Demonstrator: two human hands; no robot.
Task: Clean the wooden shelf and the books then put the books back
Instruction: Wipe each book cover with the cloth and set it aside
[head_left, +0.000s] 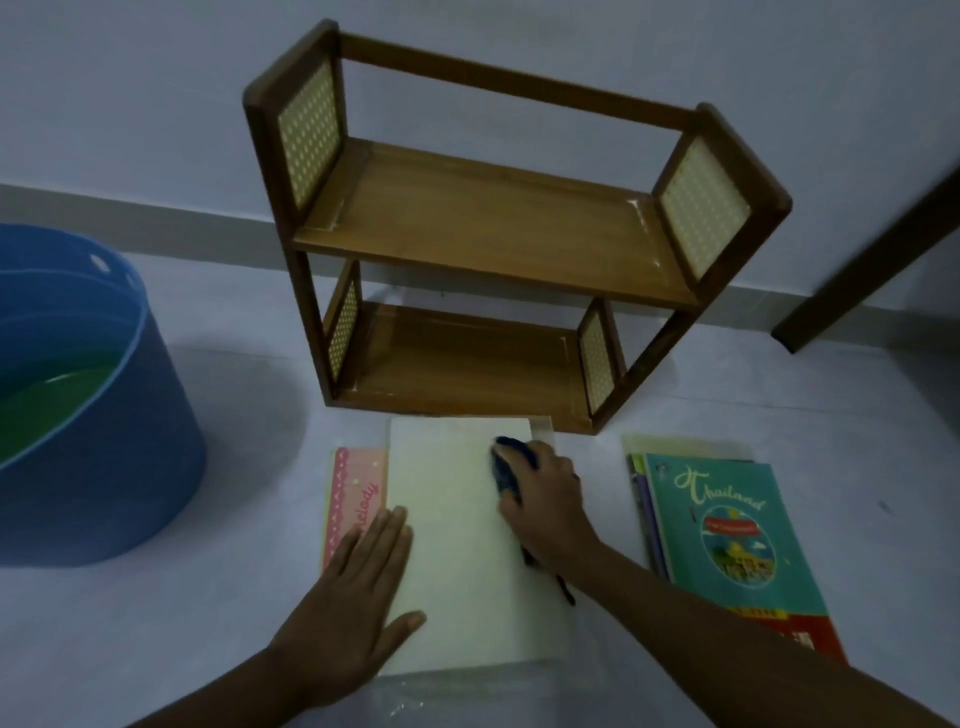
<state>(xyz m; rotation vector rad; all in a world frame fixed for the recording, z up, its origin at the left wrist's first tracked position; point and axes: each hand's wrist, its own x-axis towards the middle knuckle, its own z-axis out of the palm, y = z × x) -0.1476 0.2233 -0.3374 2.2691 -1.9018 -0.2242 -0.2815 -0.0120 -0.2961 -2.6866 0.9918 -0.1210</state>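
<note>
Wooden shelf (498, 228) is standing upright against the wall, two tiers in dark brown frame with cream woven side panels; both boards are lying bare. Cream book (457, 545) is lying flat on the floor just in front of the shelf, plain cover facing up, overlapping a pink book (353, 493) lettered "elody" at its left. Dark blue cloth (511, 465) is resting on the cream cover near its upper right corner. Teal book (737, 530) titled "Thailand" is topping a small stack lying flat to the right, apart from the cream book.
</note>
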